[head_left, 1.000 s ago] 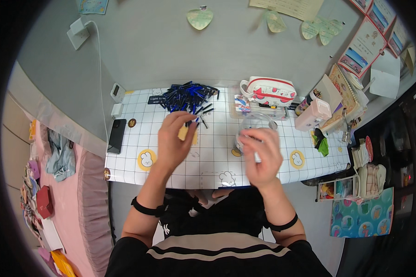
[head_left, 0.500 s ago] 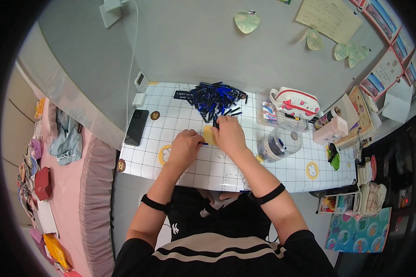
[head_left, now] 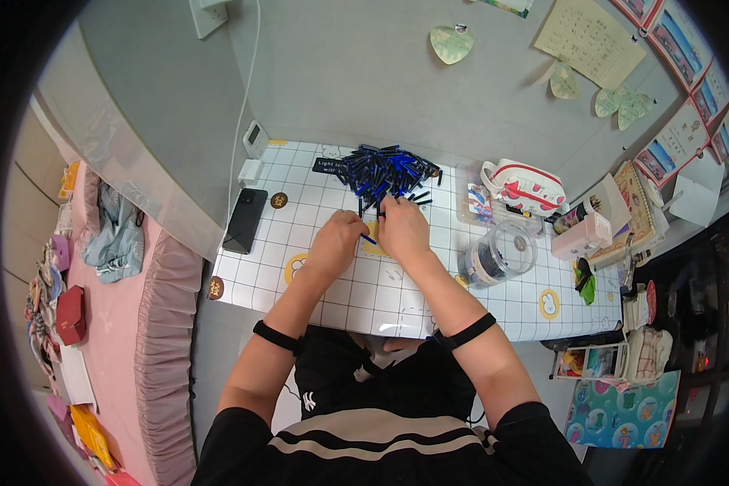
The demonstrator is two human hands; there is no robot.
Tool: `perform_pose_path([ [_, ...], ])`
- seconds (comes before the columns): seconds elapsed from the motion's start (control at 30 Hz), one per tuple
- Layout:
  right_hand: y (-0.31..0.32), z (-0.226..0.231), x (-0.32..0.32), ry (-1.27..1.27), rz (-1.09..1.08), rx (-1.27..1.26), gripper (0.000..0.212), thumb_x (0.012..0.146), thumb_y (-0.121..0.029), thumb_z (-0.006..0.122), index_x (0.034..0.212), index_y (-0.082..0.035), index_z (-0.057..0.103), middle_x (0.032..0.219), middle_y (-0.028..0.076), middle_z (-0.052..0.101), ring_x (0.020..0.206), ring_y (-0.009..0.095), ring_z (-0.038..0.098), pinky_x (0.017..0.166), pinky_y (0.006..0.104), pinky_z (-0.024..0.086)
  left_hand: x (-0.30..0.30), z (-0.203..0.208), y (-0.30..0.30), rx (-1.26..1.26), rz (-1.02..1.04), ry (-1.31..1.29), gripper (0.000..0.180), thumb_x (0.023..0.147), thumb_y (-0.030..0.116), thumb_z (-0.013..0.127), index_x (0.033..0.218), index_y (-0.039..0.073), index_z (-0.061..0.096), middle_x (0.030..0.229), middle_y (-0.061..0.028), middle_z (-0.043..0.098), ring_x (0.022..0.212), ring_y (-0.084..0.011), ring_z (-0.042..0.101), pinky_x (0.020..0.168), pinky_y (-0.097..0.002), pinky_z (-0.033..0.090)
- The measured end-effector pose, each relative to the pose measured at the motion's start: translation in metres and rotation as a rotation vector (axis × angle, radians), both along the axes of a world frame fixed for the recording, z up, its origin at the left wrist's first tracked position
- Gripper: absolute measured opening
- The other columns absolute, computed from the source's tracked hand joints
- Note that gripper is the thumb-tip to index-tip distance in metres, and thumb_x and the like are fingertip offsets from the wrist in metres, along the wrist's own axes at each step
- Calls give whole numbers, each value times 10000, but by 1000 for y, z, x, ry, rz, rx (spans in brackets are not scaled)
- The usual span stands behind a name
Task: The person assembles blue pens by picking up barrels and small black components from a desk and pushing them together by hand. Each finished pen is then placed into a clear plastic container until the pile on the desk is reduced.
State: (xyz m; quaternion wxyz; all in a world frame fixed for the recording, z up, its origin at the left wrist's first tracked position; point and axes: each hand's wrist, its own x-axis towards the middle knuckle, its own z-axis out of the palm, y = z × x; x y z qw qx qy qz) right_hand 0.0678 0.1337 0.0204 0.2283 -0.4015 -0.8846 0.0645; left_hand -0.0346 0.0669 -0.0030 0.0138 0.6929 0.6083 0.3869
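Note:
A heap of short, slim dark-blue tubes (head_left: 390,172), which look like ink cartridges, lies at the back of the white gridded table (head_left: 332,304). My left hand (head_left: 338,241) is closed, and the end of one blue tube (head_left: 368,239) sticks out from its fingers toward the right. My right hand (head_left: 405,232) is closed at the heap's near edge, its fingertips on a dark tube (head_left: 381,209). Between my hands a yellow patch (head_left: 374,247) shows on the tabletop, partly covered.
A black phone (head_left: 245,221) lies on the left. At right stand a clear round jar (head_left: 494,257) with dark tubes inside, a white-and-red pouch (head_left: 528,188) and a pink box (head_left: 581,235). A grey wall (head_left: 340,73) rises behind; a pink bed (head_left: 158,324) is far left.
My left hand has moved forward, closer to the heap, with the blue tube still at its fingers. My right hand stays at the heap's near edge. The whole view has shifted slightly.

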Motion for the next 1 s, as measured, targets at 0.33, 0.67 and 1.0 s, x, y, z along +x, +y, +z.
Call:
perform_pose_path([
  [0.33,1,1,-4,-87,-37,59,153,605,-131,556,692,-30,481,690,121,484,639,259,483,548,325,401,-3,-2,4,30,-15,24,97,588,-56,488,652,2,531,697,-108,503,682,-254,462,609,-298,395],
  [0.67,-6,-1,28,21,299,-38,104,612,-38,515,715,-51,515,681,78,458,731,227,446,630,285,379,4,6,-9,-80,-71,-14,121,568,-52,491,659,17,532,701,-74,497,697,-228,469,604,-293,405],
  [1.0,-2,6,39,141,441,-307,212,565,55,523,761,-19,485,704,101,483,639,245,483,578,295,402,13,11,-8,-105,-61,-74,199,564,7,566,746,30,490,723,-84,475,675,-243,468,587,-306,395],
])
